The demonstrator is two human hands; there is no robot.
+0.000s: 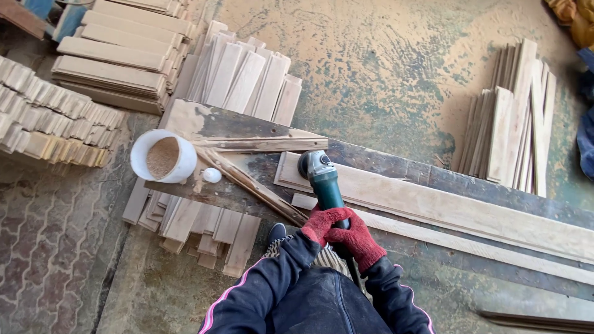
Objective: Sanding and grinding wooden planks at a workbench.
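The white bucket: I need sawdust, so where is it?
In the head view, the white bucket stands left of the angle grinder, beside a small white cap.

You work in bright, even daylight with soft, short shadows under the boards (433, 201) and the white bucket (163, 156). No harsh glare. Focus stays sharp throughout, though the wide lens bends straight lines near the edges.
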